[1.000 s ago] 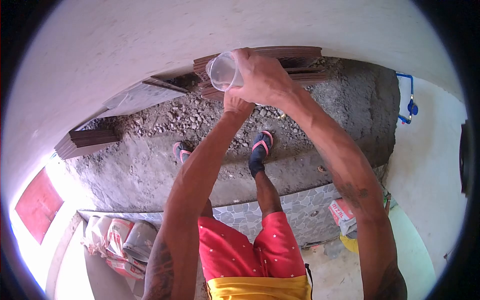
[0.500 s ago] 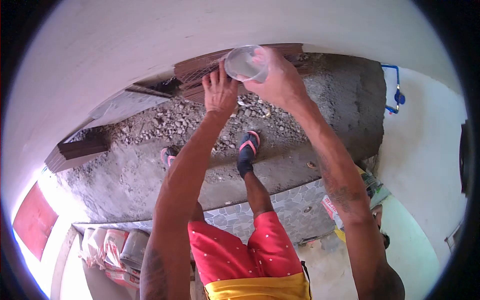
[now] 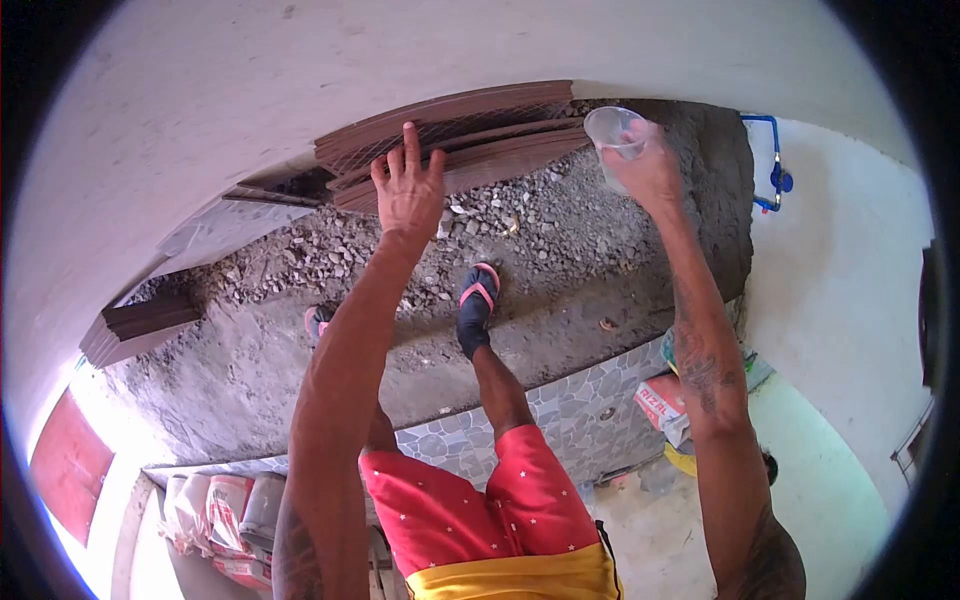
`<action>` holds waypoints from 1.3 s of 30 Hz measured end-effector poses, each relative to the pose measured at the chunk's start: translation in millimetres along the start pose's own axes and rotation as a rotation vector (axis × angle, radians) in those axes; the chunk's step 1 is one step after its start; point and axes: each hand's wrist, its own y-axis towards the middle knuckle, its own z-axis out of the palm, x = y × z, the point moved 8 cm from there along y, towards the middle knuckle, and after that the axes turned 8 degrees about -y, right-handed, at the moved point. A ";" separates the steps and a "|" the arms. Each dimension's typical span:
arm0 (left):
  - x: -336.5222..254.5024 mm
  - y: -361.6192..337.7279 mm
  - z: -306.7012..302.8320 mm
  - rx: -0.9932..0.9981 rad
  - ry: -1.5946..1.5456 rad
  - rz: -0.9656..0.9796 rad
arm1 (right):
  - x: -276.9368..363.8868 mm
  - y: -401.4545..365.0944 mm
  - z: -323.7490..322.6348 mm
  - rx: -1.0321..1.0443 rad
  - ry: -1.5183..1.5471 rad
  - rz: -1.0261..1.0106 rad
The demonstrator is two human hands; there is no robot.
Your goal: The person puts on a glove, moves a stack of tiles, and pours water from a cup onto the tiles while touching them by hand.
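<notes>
A clear plastic cup is in my right hand, tilted so that its wide mouth shows. The fingers wrap round its right side, and what it contains, if anything, cannot be made out. My left hand lies with spread fingers against a stack of thin brown slabs, which look like tiles. A mesh-like pattern crosses the exposed face of one slab, and the stack leans at the foot of the white wall. The cup is just past the right end of the stack.
Gravel and rough grey ground surround my feet. More brown slabs lean at far left. A blue pipe runs up the right wall. Sacks and a dark bucket stand lower left; a person is partly hidden behind my right arm.
My right hand has carried the cup to the right, away from my left hand. The left hand stays spread on the slabs, and more of the stack now shows.
</notes>
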 end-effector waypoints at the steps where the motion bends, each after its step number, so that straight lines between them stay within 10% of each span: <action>1: -0.5 0.6 -0.9 0.008 -0.005 -0.003 | -3.2 -0.2 -0.1 0.021 0.003 0.026; 39: 3.1 -3.6 -3.6 -0.025 -0.094 -0.004 | 29.5 23.3 -17.3 0.040 0.022 -0.018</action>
